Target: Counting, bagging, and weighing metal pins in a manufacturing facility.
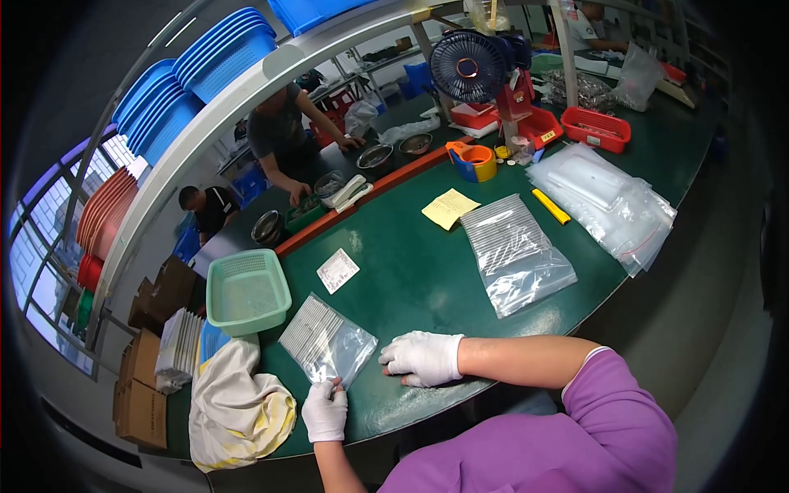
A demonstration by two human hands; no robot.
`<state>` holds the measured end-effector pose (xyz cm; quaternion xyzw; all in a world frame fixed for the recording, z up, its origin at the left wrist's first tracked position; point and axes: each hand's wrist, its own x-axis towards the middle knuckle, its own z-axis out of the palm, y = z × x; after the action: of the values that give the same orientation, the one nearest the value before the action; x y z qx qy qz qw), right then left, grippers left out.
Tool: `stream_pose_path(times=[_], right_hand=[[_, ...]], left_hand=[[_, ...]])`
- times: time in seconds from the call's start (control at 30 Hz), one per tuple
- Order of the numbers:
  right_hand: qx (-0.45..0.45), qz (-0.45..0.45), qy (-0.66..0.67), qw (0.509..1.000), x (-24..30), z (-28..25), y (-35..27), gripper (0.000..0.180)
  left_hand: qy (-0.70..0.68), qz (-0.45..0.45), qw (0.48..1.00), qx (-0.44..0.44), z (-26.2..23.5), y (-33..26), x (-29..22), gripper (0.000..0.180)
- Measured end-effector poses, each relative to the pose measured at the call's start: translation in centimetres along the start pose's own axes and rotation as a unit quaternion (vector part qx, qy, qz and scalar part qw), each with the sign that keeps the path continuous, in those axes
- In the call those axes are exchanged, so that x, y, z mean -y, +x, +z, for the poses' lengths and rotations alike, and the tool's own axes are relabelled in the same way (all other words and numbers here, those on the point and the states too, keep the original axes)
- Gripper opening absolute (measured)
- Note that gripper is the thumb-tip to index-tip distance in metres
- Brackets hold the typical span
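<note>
My left hand [326,412], in a white glove with bare fingertips, pinches the near edge of a clear plastic bag [316,335]. Thin grey strips lie side by side in the bag's far part, and its near part is crinkled film. Just right of it, my right hand [422,358], gloved alike, rests flat on the green table [403,279] with fingers stretched out, apart from the bag. Farther right is a larger clear bag [514,246] of similar grey strips. A printed white slip [338,271] lies beyond the left bag.
Left are a pale green basket [249,292] and a crumpled cloth [238,407]. On the right lie a yellow note [450,209], a yellow cutter [551,206], an orange-and-blue tape dispenser [472,162] and stacked empty bags [604,197]. A fan [468,67] stands behind; co-workers sit across.
</note>
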<state>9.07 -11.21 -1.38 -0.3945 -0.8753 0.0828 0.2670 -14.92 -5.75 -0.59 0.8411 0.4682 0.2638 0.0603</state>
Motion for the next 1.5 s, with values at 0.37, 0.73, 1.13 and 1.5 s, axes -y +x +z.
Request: stream_pose_path(times=[0.37,0.73,1.13,1.5], right_hand=[[-0.009,0.015,0.002,1.000,0.1,-0.1,0.0,0.028],[-0.038,-0.007,0.004,0.999,0.1,0.1,0.0,0.025],[-0.001,0.019,0.007,1.000,0.2,0.1,0.0,0.027],[-0.009,0.018,0.021,1.000,0.2,0.0,0.2,0.027]], left_hand=[[-0.016,-0.016,0.999,-0.031,0.9,0.0,0.4,0.018],[0.038,-0.048,0.990,-0.124,0.1,0.1,0.1,0.032],[-0.025,-0.096,0.986,-0.131,0.7,-0.1,2.2,0.019],[-0.096,-0.093,0.982,-0.135,1.8,0.2,3.1,0.038]])
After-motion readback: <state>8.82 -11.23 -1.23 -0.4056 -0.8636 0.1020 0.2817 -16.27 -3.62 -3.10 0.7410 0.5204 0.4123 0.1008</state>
